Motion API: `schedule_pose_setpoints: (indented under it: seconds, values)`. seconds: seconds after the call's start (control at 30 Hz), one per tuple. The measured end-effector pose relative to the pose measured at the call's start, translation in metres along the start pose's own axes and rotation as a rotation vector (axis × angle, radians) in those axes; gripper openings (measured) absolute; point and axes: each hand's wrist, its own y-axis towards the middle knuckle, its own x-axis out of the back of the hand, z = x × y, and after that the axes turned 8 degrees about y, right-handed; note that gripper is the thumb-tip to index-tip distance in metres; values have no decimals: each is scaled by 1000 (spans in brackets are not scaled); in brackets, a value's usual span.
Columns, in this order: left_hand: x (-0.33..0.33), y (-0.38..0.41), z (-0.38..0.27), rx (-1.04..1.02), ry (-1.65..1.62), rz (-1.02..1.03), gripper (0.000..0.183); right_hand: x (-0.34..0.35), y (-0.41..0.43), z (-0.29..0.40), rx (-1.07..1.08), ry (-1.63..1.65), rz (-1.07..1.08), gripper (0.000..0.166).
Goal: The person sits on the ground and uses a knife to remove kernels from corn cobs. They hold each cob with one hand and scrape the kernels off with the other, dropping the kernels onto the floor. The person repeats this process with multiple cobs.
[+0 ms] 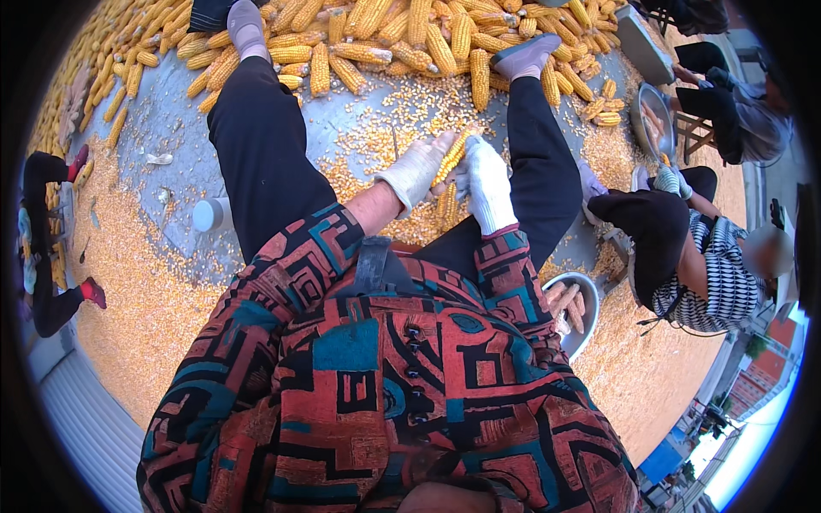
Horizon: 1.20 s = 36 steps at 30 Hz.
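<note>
My left hand [417, 168], in a pale fabric glove that leaves the fingertips bare, grips a yellow corn cob [453, 156] between my knees. On the cob's other side is my right hand [484, 181], in a white knitted glove, its fingers curled against the cob. More yellow cobs [448, 204] lie just below both hands. Loose corn kernels [359, 138] are scattered on the grey ground around them. A thin upright rod [395, 141] shows beside my left hand. The fingertips of my right hand are partly hidden.
Whole corn cobs [385, 32] are heaped beyond my feet. A metal basin [593, 308] with stripped cobs stands by my right hip, a white cylindrical container [208, 215] by my left leg. Co-workers sit at right, one in a patterned top [705, 276]; another's legs [48, 256] show at left.
</note>
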Motion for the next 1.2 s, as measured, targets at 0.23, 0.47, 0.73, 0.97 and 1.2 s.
schedule_pose_setpoints:
  seconds: [0.23,0.47,0.73,0.97,1.2]
  values:
    - [6,4,7,58,-33,27,37,1,-9,14,-56,-125,107,23]
    - [4,1,-4,109,-138,41,34,-1,-12,9,-21,10,124,26]
    - [10,4,1,187,-226,18,36,-2,-12,12,4,-14,214,27]
    - [7,4,-1,-29,15,28,37,-4,-2,5,25,-120,16,38]
    - [6,5,-5,-193,380,-23,59,-17,-1,18,66,-417,-123,48]
